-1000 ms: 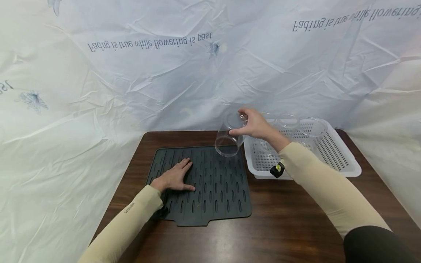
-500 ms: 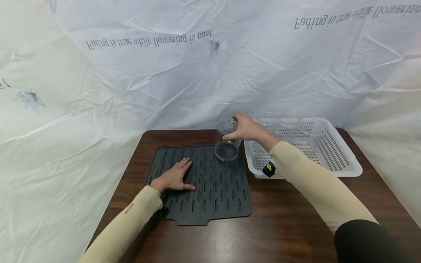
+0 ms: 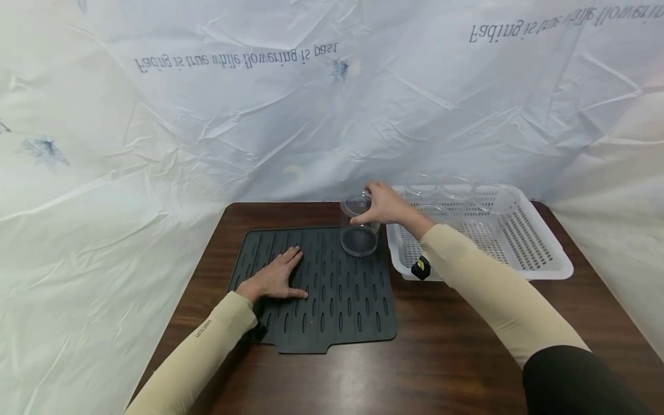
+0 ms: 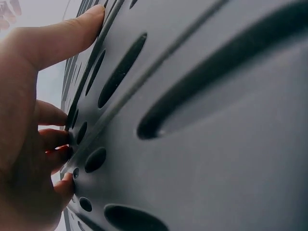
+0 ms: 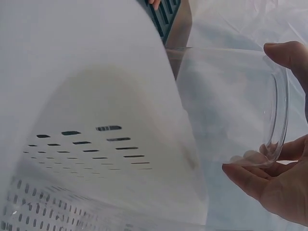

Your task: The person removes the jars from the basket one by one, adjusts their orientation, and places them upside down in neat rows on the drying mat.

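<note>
Creased pale sheeting (image 3: 207, 132), printed with lettering that reads upside down, fills the upper frame behind a dark brown wood-grain surface (image 3: 353, 383). Right of centre in the head view, a clear cup (image 3: 355, 227) stands upside down, its wide rim appearing to rest on the far right corner of a slotted dark mat (image 3: 332, 288). The right hand (image 3: 385, 204) is clamped on its upper end, fingers and thumb curled around the thick, rounded base, as the right wrist view shows.

It should be light and stiff, slick along the smooth wall, and liable to crack or chip if knocked; glass or plastic I cannot tell. That heavier base looks the surest place to hold, leaving the rim free.

At the right of the frame, a white perforated basket (image 3: 550, 274) holds more clear vessels (image 3: 494, 207); about four round outlines show, the rest blurring into the holes behind.

At centre left, the left hand (image 3: 274, 279) lies on the mat, fingers and thumb apart, gripping nothing.
</note>
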`<control>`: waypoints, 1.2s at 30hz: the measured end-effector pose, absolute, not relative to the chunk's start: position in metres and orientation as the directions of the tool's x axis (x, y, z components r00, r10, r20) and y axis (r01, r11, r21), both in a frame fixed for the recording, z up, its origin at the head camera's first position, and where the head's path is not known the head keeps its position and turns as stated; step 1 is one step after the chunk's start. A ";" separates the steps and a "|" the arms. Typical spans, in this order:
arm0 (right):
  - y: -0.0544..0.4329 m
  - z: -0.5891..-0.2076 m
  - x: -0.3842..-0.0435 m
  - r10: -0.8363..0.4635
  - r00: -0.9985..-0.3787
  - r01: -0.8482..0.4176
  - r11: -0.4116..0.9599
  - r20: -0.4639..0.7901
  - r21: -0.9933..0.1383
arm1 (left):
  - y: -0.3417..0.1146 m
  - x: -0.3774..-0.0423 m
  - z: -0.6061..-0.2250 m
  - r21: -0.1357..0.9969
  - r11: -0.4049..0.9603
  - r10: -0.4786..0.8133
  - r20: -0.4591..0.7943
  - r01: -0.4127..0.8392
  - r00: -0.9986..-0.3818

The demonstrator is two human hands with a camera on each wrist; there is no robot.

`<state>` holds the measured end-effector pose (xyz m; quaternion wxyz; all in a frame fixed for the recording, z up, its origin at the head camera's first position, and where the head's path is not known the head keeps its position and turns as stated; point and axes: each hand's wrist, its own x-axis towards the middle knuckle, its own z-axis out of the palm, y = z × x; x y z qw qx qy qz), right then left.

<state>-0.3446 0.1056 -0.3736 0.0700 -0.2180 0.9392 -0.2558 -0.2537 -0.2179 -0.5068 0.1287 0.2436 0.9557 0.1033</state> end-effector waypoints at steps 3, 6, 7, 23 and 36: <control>0.105 -0.376 -0.344 -0.446 -0.895 -0.372 0.777 -0.027 -0.508 | -0.218 -0.255 -0.507 0.254 0.859 0.495 -0.198 0.444 -0.846; 0.105 -0.379 -0.344 -0.444 -0.895 -0.370 0.778 -0.028 -0.508 | -0.218 -0.255 -0.508 0.249 0.860 0.495 -0.198 0.445 -0.846; 0.105 -0.379 -0.344 -0.443 -0.896 -0.369 0.778 -0.028 -0.508 | -0.217 -0.255 -0.508 0.250 0.860 0.495 -0.198 0.445 -0.846; 0.105 -0.381 -0.341 -0.441 -0.895 -0.355 0.795 -0.067 -0.492 | -0.218 -0.256 -0.508 0.249 0.858 0.500 -0.203 0.450 -0.842; 0.107 -0.377 -0.340 -0.452 -0.891 -0.370 0.764 -0.030 -0.528 | -0.218 -0.256 -0.509 0.256 0.861 0.492 -0.200 0.439 -0.847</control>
